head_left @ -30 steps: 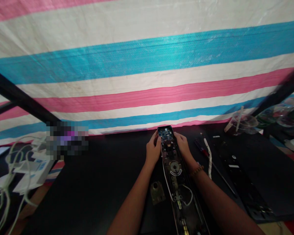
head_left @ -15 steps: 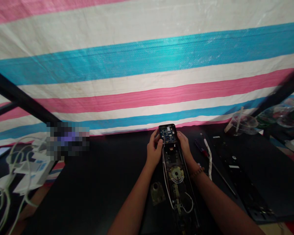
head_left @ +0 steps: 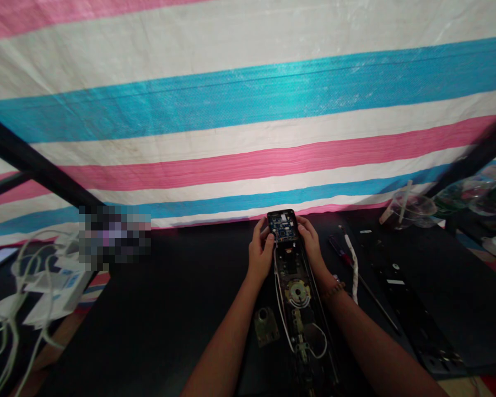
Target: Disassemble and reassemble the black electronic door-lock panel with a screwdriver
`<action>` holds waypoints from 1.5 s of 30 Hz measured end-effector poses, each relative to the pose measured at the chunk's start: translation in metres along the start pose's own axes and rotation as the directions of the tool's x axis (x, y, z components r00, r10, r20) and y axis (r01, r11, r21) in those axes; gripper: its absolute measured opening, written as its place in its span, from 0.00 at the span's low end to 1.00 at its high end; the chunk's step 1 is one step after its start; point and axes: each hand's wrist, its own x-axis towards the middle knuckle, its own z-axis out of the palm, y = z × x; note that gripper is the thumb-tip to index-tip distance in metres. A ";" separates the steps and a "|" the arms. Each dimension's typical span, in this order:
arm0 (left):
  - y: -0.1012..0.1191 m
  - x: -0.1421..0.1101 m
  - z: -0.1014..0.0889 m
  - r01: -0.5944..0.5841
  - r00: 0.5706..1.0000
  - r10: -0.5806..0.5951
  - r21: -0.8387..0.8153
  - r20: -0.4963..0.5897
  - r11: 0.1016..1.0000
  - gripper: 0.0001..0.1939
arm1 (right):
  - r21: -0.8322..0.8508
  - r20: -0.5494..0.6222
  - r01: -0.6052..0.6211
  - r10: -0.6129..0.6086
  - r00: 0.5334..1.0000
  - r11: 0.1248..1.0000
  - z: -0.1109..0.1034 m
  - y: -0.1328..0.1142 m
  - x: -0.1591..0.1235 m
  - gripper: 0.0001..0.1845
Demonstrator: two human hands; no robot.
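An opened electronic door lock (head_left: 298, 270), long and black, lies lengthwise on the dark table. A blue circuit board (head_left: 284, 227) sits in its far end, and lower down are a round metal part and white wires. My left hand (head_left: 261, 251) wraps the far left edge, with its thumb near the board. On the opposite edge, my right hand (head_left: 311, 242) grips the housing beside the board; some of its fingertips are hidden. A small metal plate with a round hole (head_left: 267, 326) lies left of the housing, near my left forearm.
Right of my arm lie a screwdriver (head_left: 374, 298), a white wrapped cable (head_left: 353, 264) and a long black panel (head_left: 409, 303). A plastic cup with a straw (head_left: 405, 212) stands at the back right. White cables (head_left: 14, 292) tangle at the left. A striped tarp (head_left: 248, 132) hangs behind the table.
The fingers of my right hand have shifted slightly at the far edge of the housing. My left hand and the other things look almost the same.
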 end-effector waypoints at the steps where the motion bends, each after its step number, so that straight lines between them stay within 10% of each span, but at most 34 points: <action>1: 0.000 0.000 0.000 0.000 1.000 0.000 0.000 0.000 1.000 0.28 | 0.006 0.003 -0.001 0.001 1.000 1.000 0.000 -0.001 0.000 0.14; 45: -0.020 0.010 -0.004 0.117 0.991 -0.099 0.237 -0.089 0.964 0.19 | -0.106 -0.106 -0.173 0.162 0.981 0.979 -0.001 0.014 0.010 0.20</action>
